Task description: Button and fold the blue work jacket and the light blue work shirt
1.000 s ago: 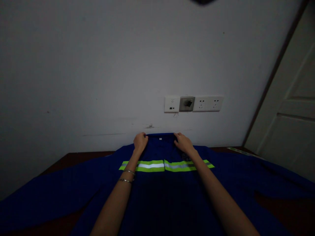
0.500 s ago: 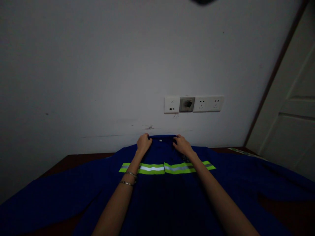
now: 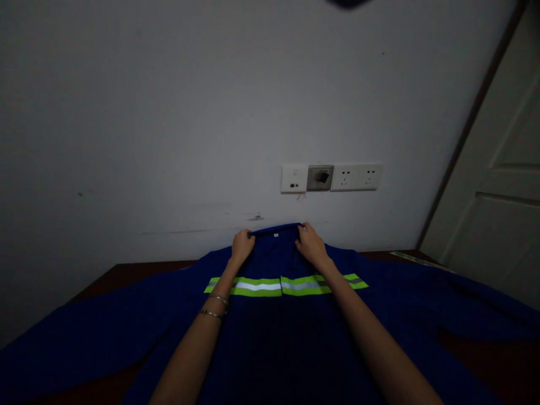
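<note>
Since half a second ago the collar has risen at its right end, the left hand and right hand each pinching one side. One blue jacket, two sleeves outspread, two reflective strips across its chest, lies on a red-brown table. The wall, with sockets, rises just behind the collar; bare tabletop shows at the back-left corner.

No text, number or brand can be read. A small white label sits inside the collar of the blue jacket, too small to read. The leftmost white wall plate bears a faint circular mark beneath an illegible smudge.
</note>
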The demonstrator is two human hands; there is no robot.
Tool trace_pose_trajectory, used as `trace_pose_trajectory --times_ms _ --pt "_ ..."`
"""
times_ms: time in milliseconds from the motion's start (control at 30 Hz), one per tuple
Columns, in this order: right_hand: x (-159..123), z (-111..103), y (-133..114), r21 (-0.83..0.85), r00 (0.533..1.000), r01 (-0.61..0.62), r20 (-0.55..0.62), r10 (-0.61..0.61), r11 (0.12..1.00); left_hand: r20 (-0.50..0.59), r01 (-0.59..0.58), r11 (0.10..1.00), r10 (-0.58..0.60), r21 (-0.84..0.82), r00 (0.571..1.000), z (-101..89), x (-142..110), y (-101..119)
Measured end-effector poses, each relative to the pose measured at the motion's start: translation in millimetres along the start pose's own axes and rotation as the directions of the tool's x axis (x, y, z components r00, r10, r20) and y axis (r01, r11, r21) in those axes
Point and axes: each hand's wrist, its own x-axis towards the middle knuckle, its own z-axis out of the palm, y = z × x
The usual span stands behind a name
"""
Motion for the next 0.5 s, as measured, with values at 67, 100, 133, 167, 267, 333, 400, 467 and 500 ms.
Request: trace_pose_trajectory --times_ms 67,100,133,167,267,333,400,467,500 --pt "0 4 0 0.041 0.999 -0.033 0.022 0.032 0.999 0.036 0.052 0.993 -0.048 -0.105 0.998 2.5 2 1" --pt "1 7 1 0.069 0.999 -0.044 0.033 0.042 0.997 0.057 0.080 0.986 -0.073 -0.144 0.996 3.9 2 1" --pt "2 11 1 0.098 0.998 -0.053 0.042 0.049 0.994 0.071 0.104 0.980 -0.093 -0.172 0.993 5.3 2 2" --pt "3 14 2 0.126 0.997 -0.060 0.050 0.054 0.990 0.074 0.114 0.975 -0.101 -0.189 0.992 6.6 2 1" --pt "6 21 5 0.187 0.995 -0.080 0.080 0.066 0.979 0.047 0.095 0.980 -0.088 -0.176 0.995 9.5 1 0" --pt "8 22 7 0.209 0.992 -0.091 0.103 0.071 0.974 0.030 0.072 0.988 -0.068 -0.136 0.997 9.7 -1 1" --pt "8 18 8 0.215 0.989 -0.101 0.126 0.075 0.971 0.004 0.042 0.995 -0.042 -0.092 0.999 6.7 -3 3" --pt "7 9 8 0.202 0.986 -0.115 0.146 0.086 0.973 -0.043 0.014 0.999 -0.016 -0.050 0.999 -1.0 -5 10" --pt "6 2 8 0.193 0.984 -0.121 0.155 0.091 0.974 -0.070 0.007 0.999 -0.009 -0.032 0.998 -7.0 -7 14"
